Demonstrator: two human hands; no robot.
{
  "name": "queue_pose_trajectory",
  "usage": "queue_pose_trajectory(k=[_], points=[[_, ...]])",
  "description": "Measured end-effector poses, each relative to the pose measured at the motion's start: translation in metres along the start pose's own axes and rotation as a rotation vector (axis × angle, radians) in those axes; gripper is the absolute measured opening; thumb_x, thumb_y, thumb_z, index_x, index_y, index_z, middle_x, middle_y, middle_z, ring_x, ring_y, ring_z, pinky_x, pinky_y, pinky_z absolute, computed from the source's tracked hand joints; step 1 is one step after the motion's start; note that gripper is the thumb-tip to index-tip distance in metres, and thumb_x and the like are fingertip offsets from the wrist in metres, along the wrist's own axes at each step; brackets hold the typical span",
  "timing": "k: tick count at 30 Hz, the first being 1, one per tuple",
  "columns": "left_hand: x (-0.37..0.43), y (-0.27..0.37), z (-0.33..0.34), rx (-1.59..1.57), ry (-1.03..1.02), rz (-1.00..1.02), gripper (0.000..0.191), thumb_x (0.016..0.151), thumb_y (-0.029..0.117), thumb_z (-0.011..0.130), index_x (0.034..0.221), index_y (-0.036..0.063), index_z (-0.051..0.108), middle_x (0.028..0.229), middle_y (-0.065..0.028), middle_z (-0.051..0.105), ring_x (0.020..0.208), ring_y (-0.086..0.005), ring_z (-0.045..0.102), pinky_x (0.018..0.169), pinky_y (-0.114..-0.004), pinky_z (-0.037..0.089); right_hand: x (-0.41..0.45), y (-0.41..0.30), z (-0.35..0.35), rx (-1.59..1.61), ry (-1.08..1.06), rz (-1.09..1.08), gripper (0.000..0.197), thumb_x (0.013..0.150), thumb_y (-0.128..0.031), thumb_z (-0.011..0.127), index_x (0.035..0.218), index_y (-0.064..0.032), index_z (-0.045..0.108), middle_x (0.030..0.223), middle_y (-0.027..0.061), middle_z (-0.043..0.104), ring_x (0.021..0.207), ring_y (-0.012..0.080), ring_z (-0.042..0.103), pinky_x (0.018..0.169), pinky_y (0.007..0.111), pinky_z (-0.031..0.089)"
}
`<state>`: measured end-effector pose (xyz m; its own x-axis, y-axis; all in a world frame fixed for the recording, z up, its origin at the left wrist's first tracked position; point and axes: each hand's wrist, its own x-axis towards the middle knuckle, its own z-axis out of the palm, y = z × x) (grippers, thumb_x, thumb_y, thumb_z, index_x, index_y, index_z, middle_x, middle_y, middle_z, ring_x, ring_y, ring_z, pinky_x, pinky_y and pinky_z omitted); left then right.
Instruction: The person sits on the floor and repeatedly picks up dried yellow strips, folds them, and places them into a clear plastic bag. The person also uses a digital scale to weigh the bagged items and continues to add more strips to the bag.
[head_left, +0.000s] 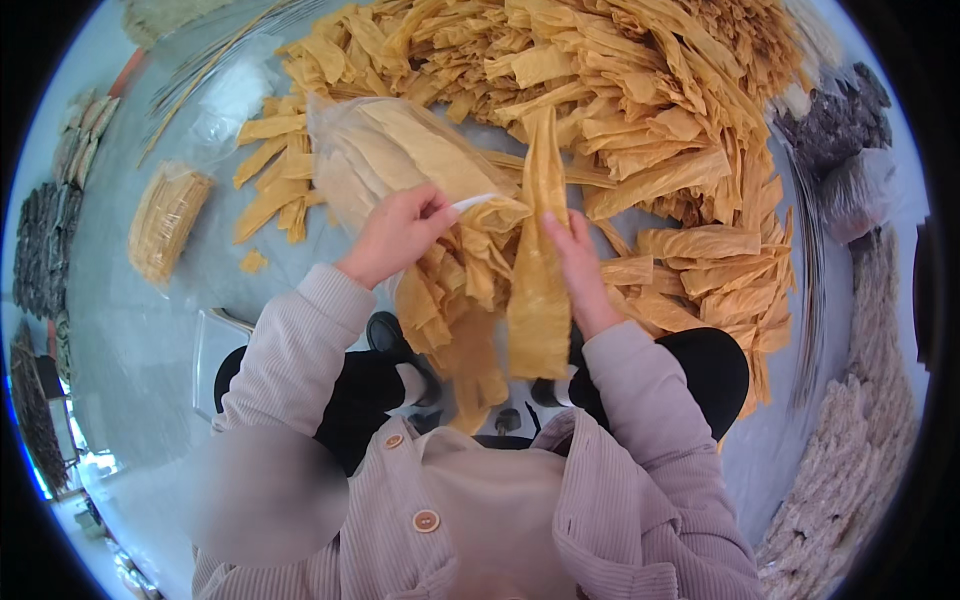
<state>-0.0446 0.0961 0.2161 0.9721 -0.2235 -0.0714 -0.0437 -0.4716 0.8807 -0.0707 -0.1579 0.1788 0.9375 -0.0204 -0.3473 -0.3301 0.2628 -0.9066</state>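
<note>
A clear plastic bag (375, 142) filled with flat yellow strips lies before me, its mouth towards me. My left hand (401, 232) pinches the bag's rim, where a white edge shows between thumb and fingers. Upright in my right hand (577, 259) is one long, leathery yellow strip (541, 300), its material not certain. It hangs just right of the bag's mouth, with my thumb on its face and the fingers partly hidden. Loose crumpled strips (450, 300) spill below the bag's mouth between my knees.
A large heap of yellow strips (600, 82) curves across the far side and right. On the left lie a wrapped bundle of strips (169, 221) and a crumpled clear plastic bag (232, 94). Grey fibrous sheets (840, 450) and thin rods (810, 292) line the right.
</note>
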Motion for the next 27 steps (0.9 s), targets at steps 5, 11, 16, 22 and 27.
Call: queue_pose_trajectory(k=[5, 11, 16, 22, 27], points=[[0.019, 0.009, 0.079, 0.280, -0.153, -0.151, 0.013, 0.091, 0.011, 0.061, 0.099, 0.0024, 0.066, 0.087, -0.0108, 0.069, 0.079, -0.0235, 0.065, 0.072, -0.035, 0.051, 0.039, 0.049, -0.053, -0.244, 0.077, 0.022, 0.039, 0.094, -0.032, 0.063, 0.121, -0.0032, 0.057, 0.113, 0.0112, 0.066, 0.100, 0.0208, 0.062, 0.086, 0.033, 0.048], [-0.007, -0.040, 0.135, 0.176, 0.087, 0.393, 0.024, 0.090, 0.009, 0.059, 0.111, 0.0102, 0.068, 0.115, -0.0133, 0.067, 0.112, -0.0350, 0.060, 0.097, -0.042, 0.047, 0.057, 0.117, -0.129, -0.821, 0.356, 0.027, 0.042, 0.089, -0.030, 0.068, 0.115, 0.0013, 0.060, 0.104, 0.0156, 0.069, 0.098, 0.0246, 0.064, 0.087, 0.037, 0.048], [0.012, -0.098, 0.103, 0.623, 0.376, 0.227, 0.034, 0.095, 0.025, 0.055, 0.127, 0.0209, 0.063, 0.143, -0.0047, 0.052, 0.139, -0.0340, 0.038, 0.115, -0.058, 0.023, 0.045, 0.064, -0.101, -0.651, 0.467, -0.238, 0.043, 0.091, -0.030, 0.068, 0.121, -0.0024, 0.056, 0.102, 0.0214, 0.069, 0.098, 0.0322, 0.067, 0.086, 0.039, 0.050], [0.041, -0.123, 0.112, 0.714, 0.338, 0.079, 0.039, 0.099, 0.036, 0.049, 0.137, 0.0301, 0.055, 0.150, -0.0013, 0.044, 0.144, -0.0309, 0.031, 0.116, -0.058, 0.020, 0.052, 0.012, -0.090, -0.734, 0.429, -0.453, 0.040, 0.092, -0.027, 0.068, 0.122, -0.0056, 0.055, 0.092, 0.0159, 0.070, 0.082, 0.0247, 0.068, 0.076, 0.036, 0.052], [0.100, -0.068, 0.077, 0.644, -0.094, -0.113, 0.041, 0.099, 0.038, 0.048, 0.137, 0.0237, 0.057, 0.147, -0.0034, 0.047, 0.145, -0.0288, 0.030, 0.117, -0.058, 0.017, 0.059, -0.039, -0.052, -0.982, 0.228, -0.423, 0.044, 0.090, -0.034, 0.067, 0.122, -0.0069, 0.054, 0.086, 0.0181, 0.069, 0.077, 0.0318, 0.068, 0.072, 0.041, 0.053]])
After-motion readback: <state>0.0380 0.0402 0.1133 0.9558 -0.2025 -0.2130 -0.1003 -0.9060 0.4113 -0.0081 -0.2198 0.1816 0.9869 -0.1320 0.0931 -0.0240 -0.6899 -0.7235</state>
